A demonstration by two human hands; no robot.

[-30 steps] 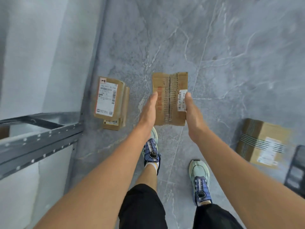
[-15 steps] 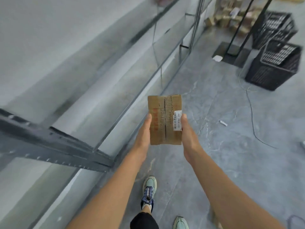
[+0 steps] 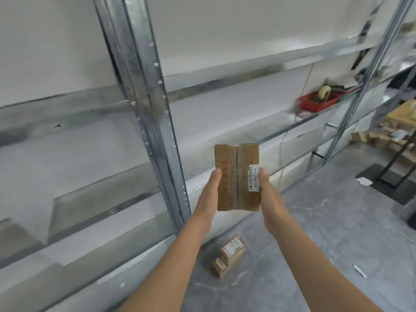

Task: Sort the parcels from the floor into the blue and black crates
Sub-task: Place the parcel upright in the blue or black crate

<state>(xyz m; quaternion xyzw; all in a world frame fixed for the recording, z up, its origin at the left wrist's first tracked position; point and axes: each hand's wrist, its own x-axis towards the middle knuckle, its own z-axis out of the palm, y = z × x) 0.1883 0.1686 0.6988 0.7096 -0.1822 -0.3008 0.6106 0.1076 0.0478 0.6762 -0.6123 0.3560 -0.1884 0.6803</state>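
The person is holding a flat cardboard parcel [image 3: 234, 176] in the air before the metal shelving [image 3: 146, 109]. The left hand [image 3: 209, 194] and the right hand [image 3: 269, 197] are gripping its long sides, with the thumbs lying on the front and the other fingers hidden behind. It is looking light and rather stiff, so holding it at the side edges is probably enough.

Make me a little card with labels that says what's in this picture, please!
Held parcel: brown cardboard, white barcode label, up off the floor
Left hand: holds its left edge
Right hand: holds its right edge
Floor parcels: two small ones, stacked beside the shelving
Red basket: on the shelving, far right
Crates: not in view
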